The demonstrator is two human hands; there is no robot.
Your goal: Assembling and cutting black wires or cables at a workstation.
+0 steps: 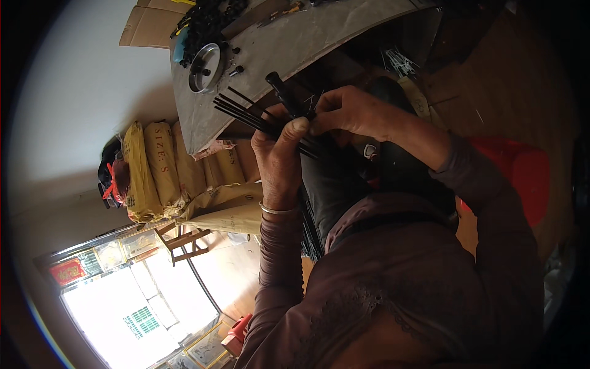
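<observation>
My left hand is closed around a bundle of thin black rods, which fan out to the left past its fingers. A black handle-like piece with a rounded end also stands up from this grip, tilted away from me, with my thumb at its lower part. Right beside it, the fingers of my right hand are pinched together near the foot of the handle-like piece. Some thin, light wires stick up there. What lies between the right fingertips is hidden. Both hands are above my lap.
Ahead is a grey table with a round metal dish, a heap of small black parts and a loose black piece. Yellow sacks stand left; a red plastic stool or tub is right. Thin metal pieces lie beyond my knees.
</observation>
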